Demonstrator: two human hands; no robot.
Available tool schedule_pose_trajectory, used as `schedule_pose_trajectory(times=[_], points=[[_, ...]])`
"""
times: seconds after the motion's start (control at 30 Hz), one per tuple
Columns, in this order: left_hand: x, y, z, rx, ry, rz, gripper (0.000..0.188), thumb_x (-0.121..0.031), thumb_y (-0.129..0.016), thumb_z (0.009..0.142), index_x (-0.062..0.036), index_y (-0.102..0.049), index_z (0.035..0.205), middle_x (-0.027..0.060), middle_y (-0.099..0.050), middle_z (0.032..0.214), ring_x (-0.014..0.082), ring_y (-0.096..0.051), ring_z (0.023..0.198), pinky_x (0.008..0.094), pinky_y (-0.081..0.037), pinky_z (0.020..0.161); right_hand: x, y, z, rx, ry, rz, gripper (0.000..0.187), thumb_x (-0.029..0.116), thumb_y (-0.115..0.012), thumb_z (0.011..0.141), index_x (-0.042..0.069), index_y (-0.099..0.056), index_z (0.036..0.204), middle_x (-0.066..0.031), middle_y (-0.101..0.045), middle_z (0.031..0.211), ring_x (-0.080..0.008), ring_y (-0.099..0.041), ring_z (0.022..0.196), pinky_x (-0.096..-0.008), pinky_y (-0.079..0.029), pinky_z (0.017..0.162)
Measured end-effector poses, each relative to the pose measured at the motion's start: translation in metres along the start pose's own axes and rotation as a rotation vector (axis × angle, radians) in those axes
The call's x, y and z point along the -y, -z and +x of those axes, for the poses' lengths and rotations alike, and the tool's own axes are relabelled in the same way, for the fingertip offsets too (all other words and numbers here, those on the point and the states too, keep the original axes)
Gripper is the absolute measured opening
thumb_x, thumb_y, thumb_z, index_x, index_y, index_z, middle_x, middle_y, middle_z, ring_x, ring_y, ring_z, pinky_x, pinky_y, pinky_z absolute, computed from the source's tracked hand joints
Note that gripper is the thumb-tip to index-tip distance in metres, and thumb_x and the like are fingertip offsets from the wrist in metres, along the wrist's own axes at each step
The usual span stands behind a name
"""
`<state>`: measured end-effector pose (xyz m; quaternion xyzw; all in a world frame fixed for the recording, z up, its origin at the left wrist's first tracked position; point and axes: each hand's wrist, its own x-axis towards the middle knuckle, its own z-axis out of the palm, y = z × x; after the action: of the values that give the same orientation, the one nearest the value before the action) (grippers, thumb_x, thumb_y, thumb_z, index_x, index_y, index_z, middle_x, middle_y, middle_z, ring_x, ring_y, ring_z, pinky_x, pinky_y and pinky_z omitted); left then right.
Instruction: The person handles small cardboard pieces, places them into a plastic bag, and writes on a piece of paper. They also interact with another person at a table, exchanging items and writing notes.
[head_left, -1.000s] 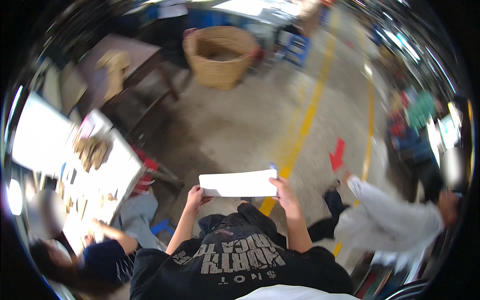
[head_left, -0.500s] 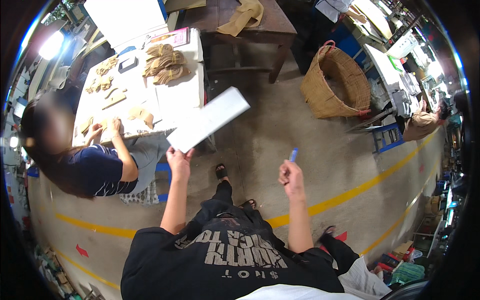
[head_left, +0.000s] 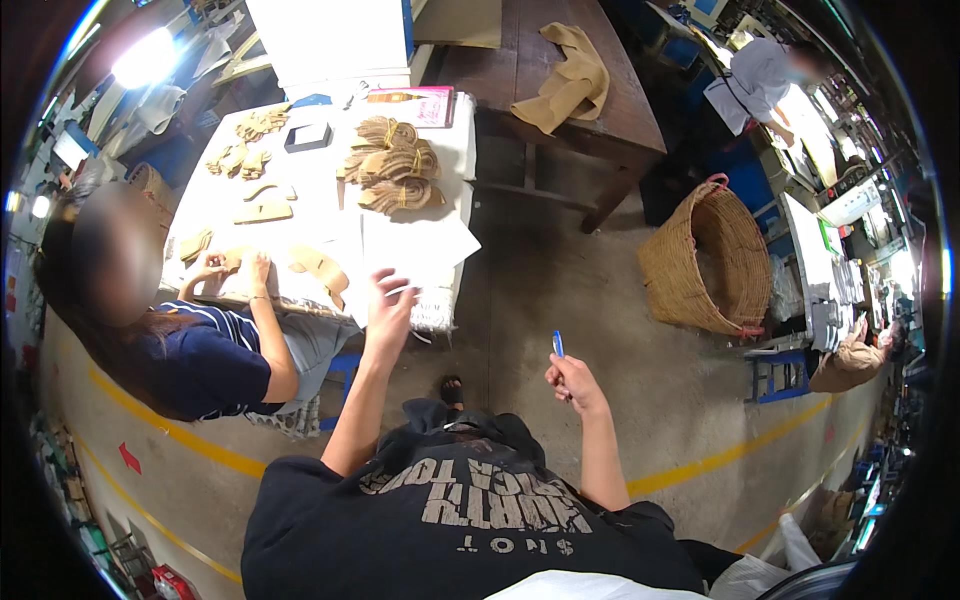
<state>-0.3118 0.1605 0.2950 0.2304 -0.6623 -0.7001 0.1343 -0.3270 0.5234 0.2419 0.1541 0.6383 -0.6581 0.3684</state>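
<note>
My left hand [head_left: 388, 310] is raised at the near right corner of the white-covered table [head_left: 335, 165]. Its fingers pinch a white sheet [head_left: 425, 240], whose far corner juts past the table edge; where the sheet ends against the white cover is hard to make out. Over the floor to the right, my right hand [head_left: 575, 382] is closed around a blue pen [head_left: 558, 344] that points upward. Bundles of tan cut pieces [head_left: 392, 165], tied together, lie on the table beyond my left hand.
A seated person [head_left: 215, 350] at my left handles tan pieces [head_left: 318, 270]. A dark wooden table [head_left: 560, 160] with tan material [head_left: 570, 80] stands ahead. At right are a woven basket [head_left: 705, 260], a blue stool [head_left: 780, 376] and other people working.
The view has moved closer to the tables. My left hand and the white sheet have come nearer the table, and the sheet has turned. My right hand still grips the pen.
</note>
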Motion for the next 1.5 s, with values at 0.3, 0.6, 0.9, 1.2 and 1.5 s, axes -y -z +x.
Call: schedule_pose_trajectory(times=[0.3,0.6,0.9,1.2,1.5], points=[[-0.275,-0.114,-0.045,0.478,-1.310,-0.259,0.026,0.016,-0.067,0.082,-0.0047,-0.052,0.078,0.0059,-0.058,0.076,0.0126,-0.052,0.055,0.0285,-0.039,0.047,0.079,0.011,0.100,0.082,-0.019,-0.078,0.032,0.034,-0.059,0.105,0.009,-0.052,0.084,-0.0031,-0.058,0.071,-0.0059,-0.040,0.046,-0.0252,-0.035,0.045],[-0.234,-0.247,0.084,0.382,-1.289,-0.232,0.023,0.014,-0.068,0.082,-0.0049,-0.055,0.081,0.0061,-0.058,0.075,0.0131,-0.053,0.055,0.0293,-0.041,0.048,0.025,0.096,0.284,0.113,-0.075,-0.362,0.035,0.037,-0.056,0.104,0.009,-0.059,0.082,-0.0024,-0.059,0.066,-0.0101,-0.045,0.044,-0.0273,-0.037,0.041],[-0.140,-0.351,0.222,0.118,-1.109,-0.110,0.020,0.012,-0.069,0.082,-0.0051,-0.058,0.084,0.0064,-0.059,0.074,0.0136,-0.054,0.056,0.0300,-0.043,0.049,-0.017,0.204,0.368,0.232,-0.367,-1.425,0.042,0.038,-0.049,0.100,0.006,-0.073,0.115,-0.0190,-0.073,0.117,-0.0371,-0.068,0.113,-0.0483,-0.055,0.095],[-0.043,-0.381,0.315,0.005,-0.963,0.022,0.017,0.009,-0.069,0.083,-0.0052,-0.061,0.086,0.0066,-0.059,0.073,0.0141,-0.055,0.056,0.0308,-0.045,0.051,-0.026,0.191,0.419,0.248,-0.393,-1.568,0.044,0.030,-0.057,0.097,0.002,-0.062,0.130,-0.0253,-0.056,0.139,-0.0429,-0.057,0.128,-0.0529,-0.050,0.104],[0.210,-0.332,0.363,-0.133,0.209,0.302,0.018,-0.007,-0.065,0.098,-0.0026,-0.061,0.116,0.0048,-0.062,0.081,0.0113,-0.060,0.069,0.0268,-0.051,0.064,-0.057,0.167,0.444,0.025,-0.106,-1.704,0.036,0.028,-0.065,0.086,0.001,-0.062,0.109,-0.0206,-0.060,0.111,-0.0387,-0.066,0.103,-0.0529,-0.058,0.080]])
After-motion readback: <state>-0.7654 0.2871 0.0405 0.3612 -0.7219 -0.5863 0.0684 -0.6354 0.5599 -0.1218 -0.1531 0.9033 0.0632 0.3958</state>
